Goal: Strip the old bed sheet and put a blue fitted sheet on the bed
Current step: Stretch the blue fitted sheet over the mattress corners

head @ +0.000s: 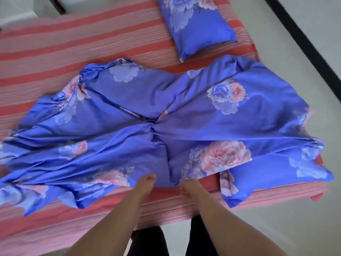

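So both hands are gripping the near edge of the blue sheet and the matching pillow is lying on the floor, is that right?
Not quite. The pillow is on the bed, at its far end, not on the floor. The rest holds: in the head view the left hand and right hand both grip the near edge of the blue sheet.

A home bedroom: bed with pillow.

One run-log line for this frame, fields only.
left hand: grips blue sheet edge | right hand: same | sheet: bunched, unfitted | striped bedding: visible beneath
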